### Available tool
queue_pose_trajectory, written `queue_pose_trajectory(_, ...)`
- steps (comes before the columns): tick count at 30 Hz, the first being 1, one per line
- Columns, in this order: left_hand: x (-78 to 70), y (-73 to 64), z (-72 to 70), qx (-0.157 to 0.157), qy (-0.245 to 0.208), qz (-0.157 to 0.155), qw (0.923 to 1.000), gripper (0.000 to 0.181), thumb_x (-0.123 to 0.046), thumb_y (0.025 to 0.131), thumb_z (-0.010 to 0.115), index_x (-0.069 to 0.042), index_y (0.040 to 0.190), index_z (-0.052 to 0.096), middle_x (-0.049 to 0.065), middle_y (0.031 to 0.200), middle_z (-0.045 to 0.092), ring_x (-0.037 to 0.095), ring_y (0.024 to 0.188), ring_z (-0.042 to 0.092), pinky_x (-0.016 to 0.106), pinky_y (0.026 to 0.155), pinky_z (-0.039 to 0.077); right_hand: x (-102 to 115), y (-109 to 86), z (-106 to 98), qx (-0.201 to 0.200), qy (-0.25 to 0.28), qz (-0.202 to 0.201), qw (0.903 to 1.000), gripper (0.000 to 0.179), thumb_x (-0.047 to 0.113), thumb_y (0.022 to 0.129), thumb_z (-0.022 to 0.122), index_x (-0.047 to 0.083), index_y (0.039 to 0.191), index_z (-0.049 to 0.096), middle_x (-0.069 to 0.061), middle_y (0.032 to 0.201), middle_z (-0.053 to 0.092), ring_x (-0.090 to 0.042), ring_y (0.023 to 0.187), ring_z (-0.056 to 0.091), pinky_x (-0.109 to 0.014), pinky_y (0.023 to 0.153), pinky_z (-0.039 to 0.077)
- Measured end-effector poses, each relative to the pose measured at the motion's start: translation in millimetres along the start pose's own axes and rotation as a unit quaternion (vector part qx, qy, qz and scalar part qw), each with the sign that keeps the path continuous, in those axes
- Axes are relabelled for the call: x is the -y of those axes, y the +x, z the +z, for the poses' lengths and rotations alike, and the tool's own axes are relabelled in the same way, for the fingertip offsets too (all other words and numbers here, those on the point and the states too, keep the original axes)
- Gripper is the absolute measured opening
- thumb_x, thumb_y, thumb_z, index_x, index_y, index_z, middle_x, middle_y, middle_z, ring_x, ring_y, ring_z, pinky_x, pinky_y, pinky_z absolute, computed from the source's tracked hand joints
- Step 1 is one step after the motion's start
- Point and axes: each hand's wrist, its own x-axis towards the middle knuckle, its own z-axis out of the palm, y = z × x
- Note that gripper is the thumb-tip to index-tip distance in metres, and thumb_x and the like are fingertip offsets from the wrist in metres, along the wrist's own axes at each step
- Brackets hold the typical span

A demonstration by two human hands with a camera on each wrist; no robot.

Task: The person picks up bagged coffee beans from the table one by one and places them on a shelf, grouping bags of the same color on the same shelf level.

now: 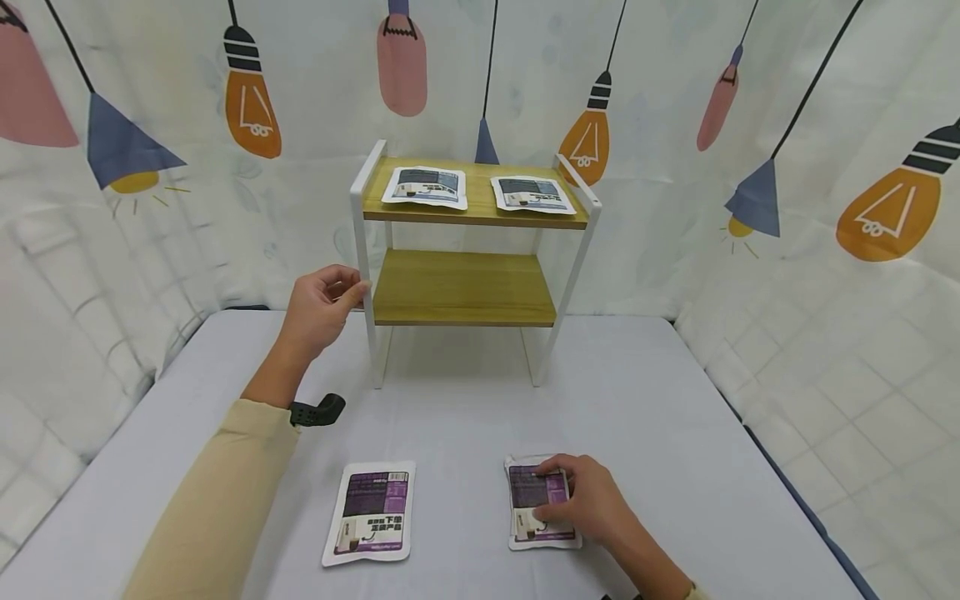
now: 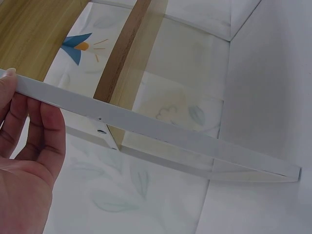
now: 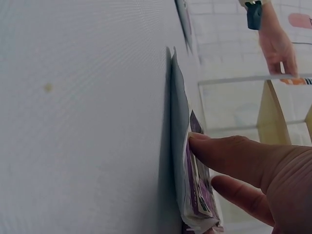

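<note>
A small two-tier shelf rack (image 1: pixel 465 287) with wood-look boards and white metal sides stands at the back of the table. My left hand (image 1: pixel 322 308) pinches its left side post (image 2: pixel 146 122) between thumb and fingers. In front, a purple-and-white flat pouch (image 1: pixel 522 492) lies on the right; my right hand (image 1: pixel 592 500) grips it, the thumb (image 3: pixel 219 151) and fingers bent against its printed face. A second purple-and-white pouch (image 1: pixel 371 512) lies flat to the left, untouched. On the top board rest two blue-and-white pouches, a left one (image 1: pixel 426 187) and a right one (image 1: pixel 531 195).
The rack's lower board (image 1: pixel 465 287) is bare wood-look. A white cloth covers the table (image 1: pixel 450 425). Curtains printed with lamps and bulbs (image 1: pixel 675 233) close in the back and both sides. A dark band (image 1: pixel 318 411) circles my left wrist.
</note>
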Motion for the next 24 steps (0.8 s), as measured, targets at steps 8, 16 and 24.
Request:
queue_pose_trajectory(8,-0.7,-0.5,-0.3,0.002,0.002,-0.003,1.0000,0.037,-0.037,0.100,0.066,-0.003,0.116,0.067,0.008,0.111,0.065,0.010,0.102,0.067,0.010,0.085,0.054,2.2,-0.4,1.6,-0.010,-0.013,-0.003,0.9999,0.048,0.017,0.064,0.097,0.025,0.106,0.075,-0.006,0.099,0.061,-0.019,0.082,0.055,-0.029,0.065,0.046)
queue_pose_trajectory(16,-0.4,0.0,-0.2,0.002,0.002,0.000,1.0000,0.037,-0.036,0.100,0.066,-0.003,0.115,0.067,0.007,0.109,0.065,0.009,0.100,0.067,0.010,0.085,0.054,3.0,0.2,1.6,-0.007,-0.025,-0.018,0.9995,0.046,0.019,0.064,0.097,0.026,0.103,0.075,-0.004,0.105,0.068,-0.017,0.082,0.055,-0.029,0.068,0.046)
queue_pose_trajectory(24,-1.4,-0.9,0.7,-0.003,-0.005,0.008,0.9999,0.034,-0.032,0.101,0.066,-0.001,0.113,0.067,0.005,0.104,0.065,0.008,0.095,0.067,0.011,0.082,0.055,1.1,1.5,0.2,0.011,-0.020,-0.034,0.9992,0.041,0.021,0.067,0.096,0.026,0.102,0.075,-0.003,0.113,0.071,-0.016,0.085,0.056,-0.028,0.070,0.047)
